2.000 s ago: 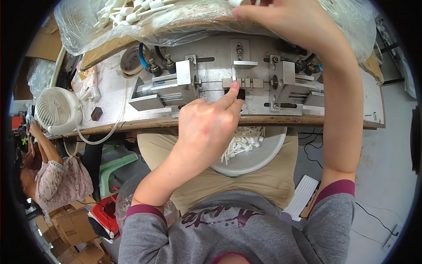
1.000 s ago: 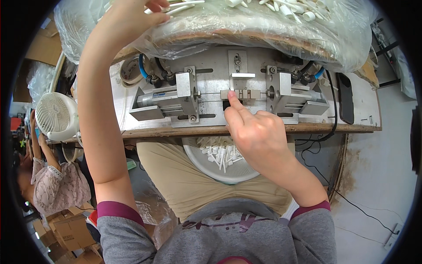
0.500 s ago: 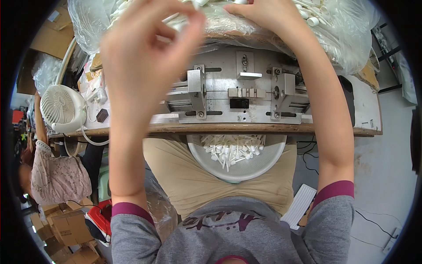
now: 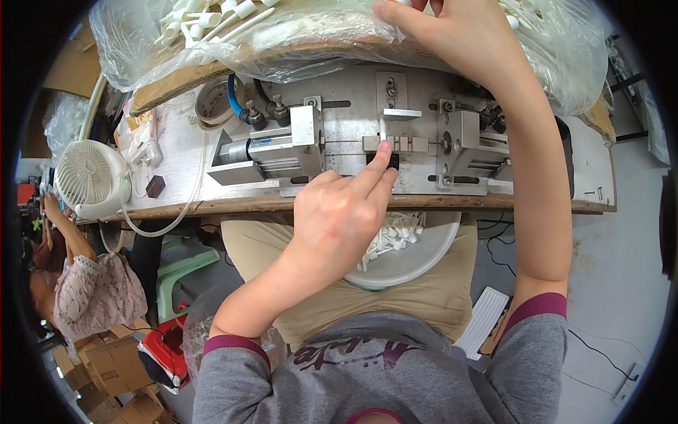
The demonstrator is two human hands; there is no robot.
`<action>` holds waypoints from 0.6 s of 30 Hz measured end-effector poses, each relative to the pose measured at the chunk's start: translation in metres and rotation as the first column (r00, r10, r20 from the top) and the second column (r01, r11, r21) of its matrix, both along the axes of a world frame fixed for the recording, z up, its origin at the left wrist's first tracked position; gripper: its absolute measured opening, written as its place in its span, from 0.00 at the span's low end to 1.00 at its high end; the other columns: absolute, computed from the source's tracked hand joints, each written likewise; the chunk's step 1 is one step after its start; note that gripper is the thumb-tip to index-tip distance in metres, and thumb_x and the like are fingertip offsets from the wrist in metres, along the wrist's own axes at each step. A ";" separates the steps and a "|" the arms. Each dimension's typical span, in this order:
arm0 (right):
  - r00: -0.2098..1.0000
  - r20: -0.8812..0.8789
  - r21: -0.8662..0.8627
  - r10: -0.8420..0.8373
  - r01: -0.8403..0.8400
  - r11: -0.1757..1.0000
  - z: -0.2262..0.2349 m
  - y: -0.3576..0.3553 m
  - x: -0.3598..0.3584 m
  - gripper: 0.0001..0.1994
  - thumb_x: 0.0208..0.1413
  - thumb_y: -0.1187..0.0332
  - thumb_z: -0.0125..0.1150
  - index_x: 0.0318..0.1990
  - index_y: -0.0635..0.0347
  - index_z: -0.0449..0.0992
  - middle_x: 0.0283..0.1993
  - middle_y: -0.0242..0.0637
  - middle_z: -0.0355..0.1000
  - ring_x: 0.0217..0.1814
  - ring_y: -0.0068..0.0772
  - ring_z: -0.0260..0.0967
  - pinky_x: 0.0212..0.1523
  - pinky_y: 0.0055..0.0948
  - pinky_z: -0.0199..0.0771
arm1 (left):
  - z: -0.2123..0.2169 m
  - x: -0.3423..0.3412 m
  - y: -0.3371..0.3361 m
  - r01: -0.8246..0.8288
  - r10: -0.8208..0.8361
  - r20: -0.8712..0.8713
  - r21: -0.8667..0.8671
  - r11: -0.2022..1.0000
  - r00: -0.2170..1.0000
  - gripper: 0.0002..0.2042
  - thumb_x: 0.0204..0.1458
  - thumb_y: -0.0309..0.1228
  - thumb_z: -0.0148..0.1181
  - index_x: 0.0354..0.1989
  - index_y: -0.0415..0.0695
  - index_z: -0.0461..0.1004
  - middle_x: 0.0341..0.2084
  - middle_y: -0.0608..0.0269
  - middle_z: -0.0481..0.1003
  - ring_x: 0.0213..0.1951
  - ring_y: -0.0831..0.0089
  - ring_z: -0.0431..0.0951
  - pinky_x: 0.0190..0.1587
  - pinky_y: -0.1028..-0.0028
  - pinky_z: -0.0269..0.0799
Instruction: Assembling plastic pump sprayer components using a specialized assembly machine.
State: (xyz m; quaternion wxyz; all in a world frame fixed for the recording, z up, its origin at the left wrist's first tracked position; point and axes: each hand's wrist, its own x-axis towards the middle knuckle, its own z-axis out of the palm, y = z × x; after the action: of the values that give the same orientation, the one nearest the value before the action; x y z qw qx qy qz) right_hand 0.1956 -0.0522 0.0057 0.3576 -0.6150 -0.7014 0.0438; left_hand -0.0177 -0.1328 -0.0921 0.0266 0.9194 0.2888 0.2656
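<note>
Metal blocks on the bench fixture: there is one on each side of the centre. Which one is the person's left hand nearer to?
The left block, joined to the silver cylinder. The left hand lies just below it; the right block stands farther off.

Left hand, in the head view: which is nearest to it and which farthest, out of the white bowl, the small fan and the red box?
From the left hand:
1. White bowl, on the lap, just beside it.
2. Small fan, on the bench's left end.
3. Red box, down on the floor, lower left.
</note>
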 end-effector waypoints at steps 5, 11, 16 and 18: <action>0.990 -0.129 -0.075 0.055 -0.065 0.995 0.017 -0.028 -0.015 0.12 0.50 0.66 0.66 0.32 0.71 0.79 0.29 0.47 0.75 0.32 0.35 0.73 0.35 0.34 0.72 | 0.004 -0.003 0.003 0.000 -0.001 -0.036 -0.033 0.999 0.999 0.13 0.41 0.31 0.74 0.39 0.46 0.85 0.51 0.64 0.82 0.19 0.69 0.76 0.26 0.74 0.73; 0.962 -0.211 0.110 0.175 -0.154 0.982 -0.021 -0.070 -0.022 0.13 0.51 0.73 0.72 0.45 0.62 0.81 0.33 0.26 0.75 0.33 0.15 0.66 0.31 0.17 0.63 | 0.030 -0.010 0.005 0.017 -0.031 -0.228 -0.063 0.998 0.973 0.15 0.42 0.32 0.75 0.41 0.46 0.85 0.46 0.63 0.84 0.21 0.68 0.78 0.27 0.73 0.75; 0.991 -0.021 0.135 0.128 -0.124 0.983 -0.070 -0.135 -0.030 0.17 0.45 0.79 0.74 0.45 0.63 0.80 0.54 0.43 0.73 0.57 0.40 0.74 0.52 0.34 0.80 | 0.083 -0.031 0.072 0.064 -0.001 0.302 -0.199 0.978 0.953 0.10 0.54 0.28 0.70 0.44 0.47 0.86 0.35 0.67 0.84 0.28 0.83 0.78 0.30 0.82 0.70; 0.992 0.004 0.059 0.125 -0.125 0.990 -0.080 -0.152 -0.040 0.15 0.47 0.80 0.72 0.43 0.65 0.78 0.60 0.48 0.72 0.57 0.45 0.75 0.50 0.33 0.80 | 0.105 -0.055 0.113 -0.144 0.122 0.135 0.171 0.975 0.983 0.11 0.58 0.31 0.66 0.47 0.45 0.85 0.40 0.64 0.85 0.41 0.78 0.80 0.42 0.77 0.72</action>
State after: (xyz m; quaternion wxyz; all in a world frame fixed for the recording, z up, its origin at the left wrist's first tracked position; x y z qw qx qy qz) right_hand 0.1554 -0.2046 -0.0745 0.3723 -0.5588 -0.7396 0.0454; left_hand -0.0728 -0.0196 0.0131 -0.0566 0.8784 0.3226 0.3482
